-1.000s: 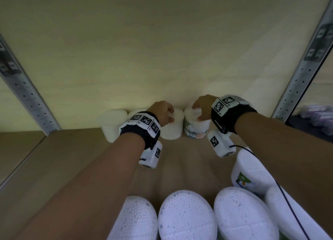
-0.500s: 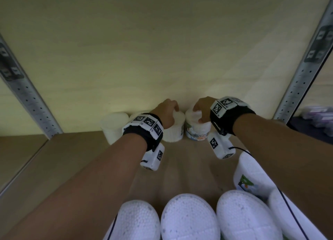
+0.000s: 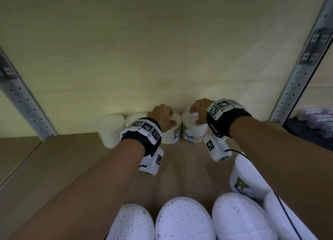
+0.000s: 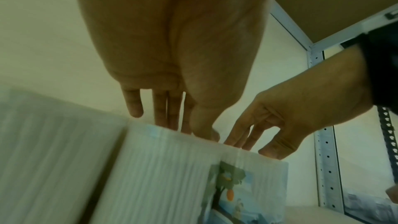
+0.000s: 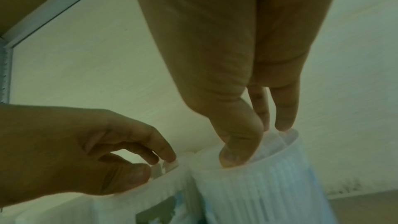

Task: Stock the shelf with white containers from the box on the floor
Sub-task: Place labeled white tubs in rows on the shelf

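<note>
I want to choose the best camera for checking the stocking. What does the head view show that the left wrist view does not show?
Only the head view shows the row of four containers at the back wall, including the leftmost container, and the foam-topped containers near the front. Only the left wrist view shows the fingertips on the rim. Both show the left hand, the right hand and the two held containers.

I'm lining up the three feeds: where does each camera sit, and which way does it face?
Head: on the head, facing down into the shelf; both forearms show.
Left wrist: under the left hand, facing its container.
Right wrist: under the right hand, facing its container.
Both wrist views show both hands.
</note>
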A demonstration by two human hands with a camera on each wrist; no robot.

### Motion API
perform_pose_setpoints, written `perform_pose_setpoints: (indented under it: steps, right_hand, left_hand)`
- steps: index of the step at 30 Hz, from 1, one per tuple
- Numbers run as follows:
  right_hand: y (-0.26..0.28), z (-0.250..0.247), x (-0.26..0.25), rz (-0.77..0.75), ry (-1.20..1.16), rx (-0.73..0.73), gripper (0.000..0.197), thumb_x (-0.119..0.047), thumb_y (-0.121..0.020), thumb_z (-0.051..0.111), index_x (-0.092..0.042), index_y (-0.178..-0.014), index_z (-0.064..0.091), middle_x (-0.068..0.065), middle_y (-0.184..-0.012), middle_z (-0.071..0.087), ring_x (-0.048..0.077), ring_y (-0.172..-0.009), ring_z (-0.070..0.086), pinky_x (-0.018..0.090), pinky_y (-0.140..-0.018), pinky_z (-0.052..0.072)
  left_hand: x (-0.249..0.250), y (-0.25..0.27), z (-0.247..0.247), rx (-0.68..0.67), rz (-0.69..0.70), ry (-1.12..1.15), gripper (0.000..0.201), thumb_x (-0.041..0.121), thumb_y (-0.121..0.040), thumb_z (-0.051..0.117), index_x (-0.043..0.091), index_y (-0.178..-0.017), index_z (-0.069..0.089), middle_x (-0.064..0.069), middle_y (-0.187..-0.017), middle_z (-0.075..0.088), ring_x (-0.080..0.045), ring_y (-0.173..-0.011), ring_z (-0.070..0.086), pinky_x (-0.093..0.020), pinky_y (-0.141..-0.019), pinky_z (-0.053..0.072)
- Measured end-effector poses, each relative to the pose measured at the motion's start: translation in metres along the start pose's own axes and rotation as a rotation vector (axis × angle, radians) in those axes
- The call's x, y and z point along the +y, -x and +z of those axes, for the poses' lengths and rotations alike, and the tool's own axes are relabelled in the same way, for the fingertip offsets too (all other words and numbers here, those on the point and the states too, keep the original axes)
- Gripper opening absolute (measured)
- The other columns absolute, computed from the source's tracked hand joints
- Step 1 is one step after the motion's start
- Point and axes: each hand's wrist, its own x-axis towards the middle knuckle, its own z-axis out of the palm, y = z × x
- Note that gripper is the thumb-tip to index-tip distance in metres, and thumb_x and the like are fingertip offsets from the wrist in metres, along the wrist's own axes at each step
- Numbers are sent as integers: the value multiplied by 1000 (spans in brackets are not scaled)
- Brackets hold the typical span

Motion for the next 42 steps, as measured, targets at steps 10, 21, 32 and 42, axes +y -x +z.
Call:
perform_pose_setpoints:
  steps: [10, 21, 32, 42]
  right_hand:
    - [0, 7, -1, 29, 27, 49, 61, -23, -80, 69, -18, -137, 48, 7, -139, 52, 29, -121, 56, 38, -99, 50]
    - [-12, 12, 2, 31, 47, 50, 62, -27, -71, 69, -25, -130, 51, 4, -130, 57, 29, -108, 63, 42, -87, 56]
    - [-10, 12, -1, 29, 56, 43, 61, -26, -74, 69, -23, -132, 51, 6, -134, 54, 29, -114, 59, 41, -93, 53]
    - [-18, 14, 6, 28, 44, 40, 63, -30, -70, 68, -27, -130, 51, 3, -133, 55, 28, -114, 59, 41, -94, 52]
  left_hand:
    - [-10, 5, -13, -161, 106, 88, 63, -10, -81, 40, 30, -128, 55, -6, -151, 36, -28, -136, 39, -43, -106, 41]
    - [-2, 4, 10, 188, -80, -27, 56, 54, -87, 53, 6, -117, 56, -14, -122, 49, -31, -117, 44, -44, -97, 43]
    - [0, 5, -6, -15, 7, 19, 49, 28, -90, 61, 8, -133, 50, -12, -140, 45, -30, -128, 45, -39, -105, 39]
    - [-9, 2, -21, -154, 125, -1, 49, 3, -88, 59, 18, -134, 52, -6, -147, 43, -25, -132, 44, -33, -102, 39]
